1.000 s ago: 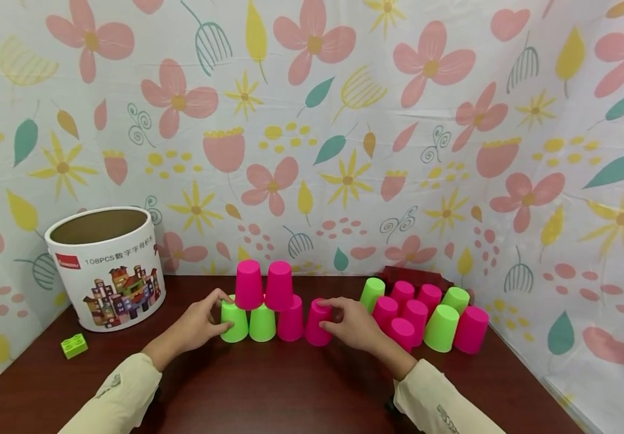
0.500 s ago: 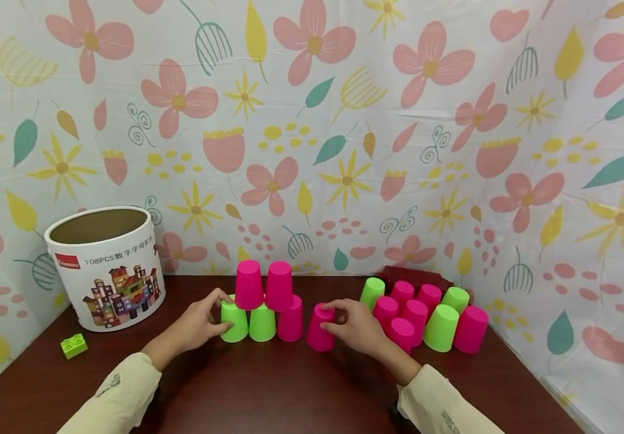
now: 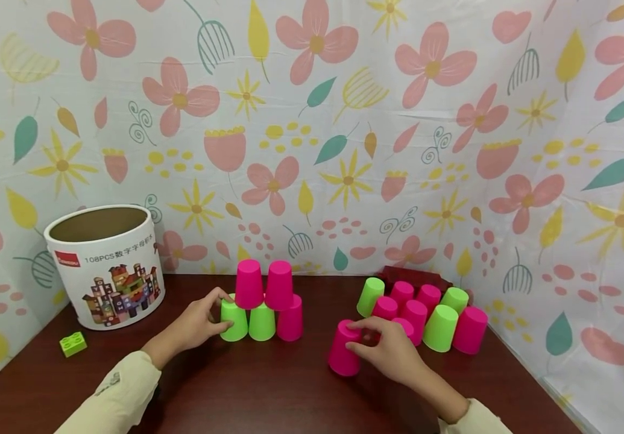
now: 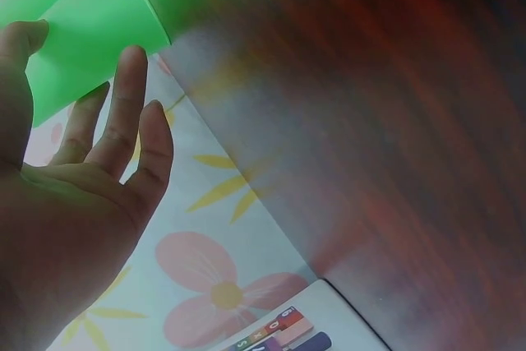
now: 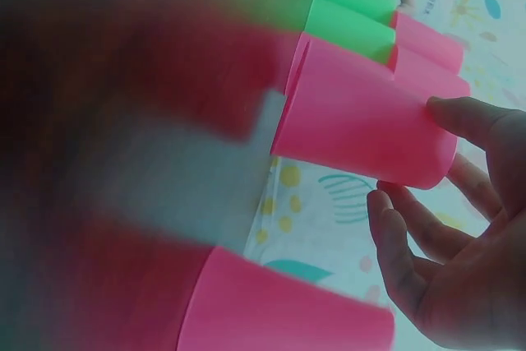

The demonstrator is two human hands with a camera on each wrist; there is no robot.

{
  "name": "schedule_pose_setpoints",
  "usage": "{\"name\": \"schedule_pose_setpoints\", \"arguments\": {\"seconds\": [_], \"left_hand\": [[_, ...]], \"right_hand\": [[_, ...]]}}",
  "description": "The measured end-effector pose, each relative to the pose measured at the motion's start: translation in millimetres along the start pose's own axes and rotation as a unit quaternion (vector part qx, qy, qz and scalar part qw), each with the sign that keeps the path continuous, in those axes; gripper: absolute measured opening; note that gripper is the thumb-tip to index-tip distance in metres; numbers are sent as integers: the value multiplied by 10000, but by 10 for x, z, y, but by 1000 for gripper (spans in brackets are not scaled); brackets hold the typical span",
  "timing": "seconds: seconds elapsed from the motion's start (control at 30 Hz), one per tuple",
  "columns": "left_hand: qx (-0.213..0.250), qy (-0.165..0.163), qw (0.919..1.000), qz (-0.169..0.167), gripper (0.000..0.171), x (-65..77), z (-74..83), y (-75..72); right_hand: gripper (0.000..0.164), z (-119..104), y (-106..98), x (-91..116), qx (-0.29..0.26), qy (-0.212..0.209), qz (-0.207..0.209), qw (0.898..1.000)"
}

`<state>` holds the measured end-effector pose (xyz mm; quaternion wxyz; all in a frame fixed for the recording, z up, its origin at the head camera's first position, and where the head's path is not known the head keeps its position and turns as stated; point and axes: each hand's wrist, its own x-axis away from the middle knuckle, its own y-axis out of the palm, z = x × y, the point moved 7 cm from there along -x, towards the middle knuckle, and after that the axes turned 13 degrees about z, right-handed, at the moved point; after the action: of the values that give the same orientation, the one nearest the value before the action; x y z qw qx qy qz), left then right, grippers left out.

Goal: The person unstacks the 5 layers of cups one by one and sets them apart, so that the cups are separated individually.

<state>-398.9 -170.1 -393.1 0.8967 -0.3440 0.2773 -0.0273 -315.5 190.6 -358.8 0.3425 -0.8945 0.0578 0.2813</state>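
Note:
My right hand (image 3: 393, 352) pinches an upside-down pink cup (image 3: 342, 352) near its closed end, thumb on the near side. In the right wrist view this held pink cup (image 5: 370, 117) overlaps the stacked cups behind. To the left, three upside-down cups form a row, and two pink cups stand over them: the nearer-left pink cup (image 3: 249, 284) and another pink cup (image 3: 278, 286). The row has a left green cup (image 3: 234, 322), a middle green cup (image 3: 261, 322) and a pink cup (image 3: 290, 319). My left hand (image 3: 199, 322) holds the left green cup between thumb and fingers.
Several more pink and green cups (image 3: 441, 328) stand upside down at the right, before a dark red object (image 3: 417, 275). A white bucket (image 3: 108, 271) stands at the back left, with a green toy brick (image 3: 73, 344) in front. A floral cloth (image 3: 312, 241) borders the table.
My right hand has drawn the pink cup from the right end of the row, toward me and to the right. My left hand stays at the left green cup.

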Motion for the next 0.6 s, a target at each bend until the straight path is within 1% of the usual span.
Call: {"name": "schedule_pose_setpoints", "arguments": {"seconds": [0.07,0.23,0.5,0.6], "left_hand": [[-5,-20,10000,3,42,-1,4,11],[-8,-20,10000,-2,42,12,3,16],[-23,2,10000,6,42,22,6,8],[-11,32,10000,10,42,16,24,7]], "right_hand": [[33,11,-107,74,-16,34,1,10000],[33,8,-353,222,-71,-53,71,9999],[30,33,-694,401,-287,-456,180,9984],[31,105,-810,435,-390,-477,165,9980]]}}
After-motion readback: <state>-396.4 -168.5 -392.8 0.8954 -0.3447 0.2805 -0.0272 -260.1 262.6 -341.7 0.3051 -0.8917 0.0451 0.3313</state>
